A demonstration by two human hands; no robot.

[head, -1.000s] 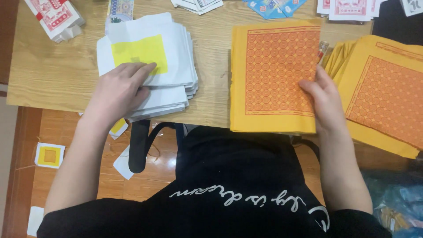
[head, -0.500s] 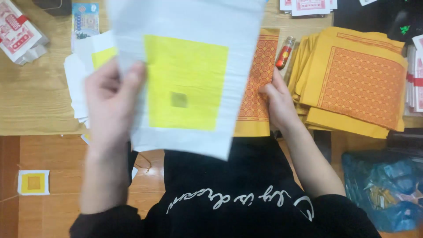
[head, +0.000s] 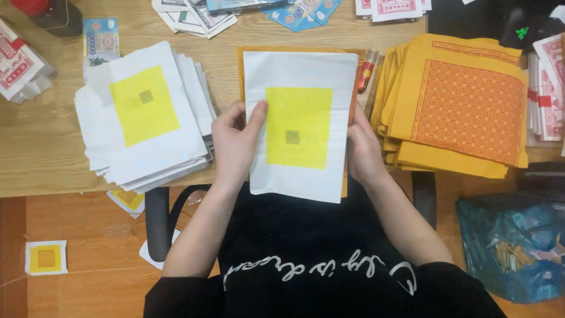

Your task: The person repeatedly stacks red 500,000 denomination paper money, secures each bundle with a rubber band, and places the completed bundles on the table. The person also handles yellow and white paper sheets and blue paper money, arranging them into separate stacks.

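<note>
Both hands on one white sheet, centre frame.
Left hand [head: 235,144] pinches the white sheet with a yellow square [head: 300,126] at its left edge; right hand [head: 364,150] grips its right edge, atop an orange paper [head: 355,88].

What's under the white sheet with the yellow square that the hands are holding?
Under the white sheet an orange-yellow paper peeks out along the top, right and bottom edges, lying on the wooden table. How many papers lie beneath is covered. The left hand and right hand grip the sheet's sides.
</note>
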